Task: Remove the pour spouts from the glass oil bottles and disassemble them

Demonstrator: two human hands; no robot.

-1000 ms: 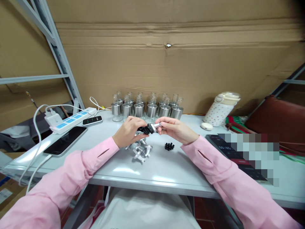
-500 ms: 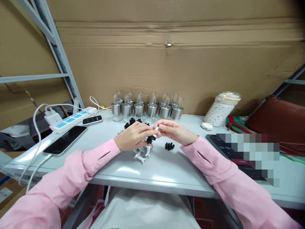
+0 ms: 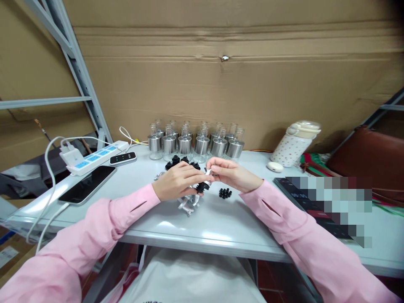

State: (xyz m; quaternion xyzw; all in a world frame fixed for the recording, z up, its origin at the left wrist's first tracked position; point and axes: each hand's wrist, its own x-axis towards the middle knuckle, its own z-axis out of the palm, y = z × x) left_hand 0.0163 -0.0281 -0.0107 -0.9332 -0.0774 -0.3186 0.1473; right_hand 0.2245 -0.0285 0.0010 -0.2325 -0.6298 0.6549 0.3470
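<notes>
In the head view my left hand is closed on a black ribbed bottle stopper, gripped between thumb and fingers. A silvery spout piece sits at the stopper's upper end, pinched by the fingertips of my right hand. Whether the two pieces are fully joined I cannot tell. Under and beside my left hand lies a pile of silvery metal spouts, partly hidden. Several black stoppers stand just beyond that hand. To the right, a cluster of small black caps rests on the table.
Glass bottles with steel sleeves stand in rows against the cardboard. A power strip, a phone and a small black device occupy the left. On the right are a tumbler, a white case and a tablet.
The stopper and spout have turned slightly between my hands, so more of the silvery piece shows. Both hands stay in nearly the same place.
</notes>
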